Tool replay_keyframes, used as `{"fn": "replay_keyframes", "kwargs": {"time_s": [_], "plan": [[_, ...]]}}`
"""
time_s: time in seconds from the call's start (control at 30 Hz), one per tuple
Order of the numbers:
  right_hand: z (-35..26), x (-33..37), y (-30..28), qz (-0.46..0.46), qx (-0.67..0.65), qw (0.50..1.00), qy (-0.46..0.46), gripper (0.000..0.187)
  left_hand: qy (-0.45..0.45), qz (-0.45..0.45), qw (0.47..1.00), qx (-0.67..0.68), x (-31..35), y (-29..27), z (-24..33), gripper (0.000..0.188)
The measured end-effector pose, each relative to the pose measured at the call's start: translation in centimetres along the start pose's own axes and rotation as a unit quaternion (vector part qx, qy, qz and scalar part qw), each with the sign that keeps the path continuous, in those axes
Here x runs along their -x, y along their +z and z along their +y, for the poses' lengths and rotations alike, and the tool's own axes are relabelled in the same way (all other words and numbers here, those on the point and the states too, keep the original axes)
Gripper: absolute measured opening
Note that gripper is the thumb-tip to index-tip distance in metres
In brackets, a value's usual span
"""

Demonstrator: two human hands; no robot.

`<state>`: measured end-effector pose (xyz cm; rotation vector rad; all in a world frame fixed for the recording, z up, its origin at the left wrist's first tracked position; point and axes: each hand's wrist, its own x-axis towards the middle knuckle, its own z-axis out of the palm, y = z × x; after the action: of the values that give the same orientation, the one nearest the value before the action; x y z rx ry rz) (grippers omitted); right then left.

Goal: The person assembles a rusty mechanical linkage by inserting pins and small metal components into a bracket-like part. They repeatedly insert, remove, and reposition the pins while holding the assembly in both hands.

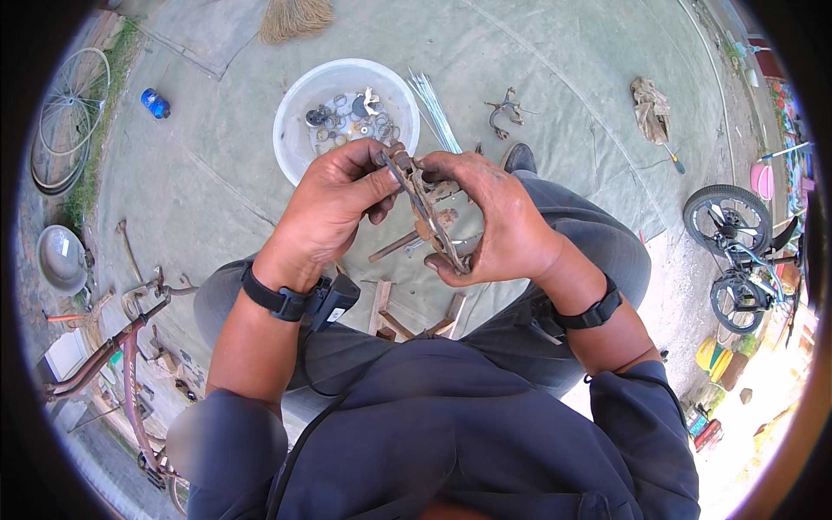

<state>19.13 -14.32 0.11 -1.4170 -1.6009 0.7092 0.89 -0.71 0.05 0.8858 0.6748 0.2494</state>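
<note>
Both hands hold a rusty, greasy metal bicycle part (422,208) over my lap, in front of the basin. It is long and narrow from this side, with a dark curved edge and small pieces projecting from it; its exact kind is unclear. My left hand (334,195) pinches its upper end between thumb and fingers. Around its right side curls my right hand (507,212), fingers at the top and thumb at the lower end. A brownish rod (394,246) shows just beneath, and whether it belongs to the part I cannot tell.
A pale basin (290,100) holds several rings and small metal parts. Beside it lie a bundle of spokes (433,113) and a rusty brake-like part (505,113). A wooden stand (381,303) sits between my legs. Left are a rusty bicycle frame (130,381) and wheels (76,100); right, a bicycle (737,251).
</note>
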Motion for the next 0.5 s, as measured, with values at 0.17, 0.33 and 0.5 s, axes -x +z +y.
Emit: {"fn": "replay_keyframes", "kwargs": {"time_s": [0.17, 0.33, 0.5], "plan": [[0.1, 0.4, 0.3, -0.001, -0.058, 0.998, 0.039, 0.086, 0.025, 0.037, 0.987, -0.153, -0.1, 0.1, -0.2, 0.006], [0.2, 0.7, 0.3, -0.030, -0.096, 0.990, 0.098, 0.093, 0.202, 0.068, 0.927, -0.308, -0.1, 0.6, -1.0, 0.009], [0.0, 0.7, 0.4, -0.026, -0.200, 0.963, 0.178, 0.092, 0.365, 0.081, 0.762, -0.529, -0.2, 0.7, -0.7, 0.016]]}}
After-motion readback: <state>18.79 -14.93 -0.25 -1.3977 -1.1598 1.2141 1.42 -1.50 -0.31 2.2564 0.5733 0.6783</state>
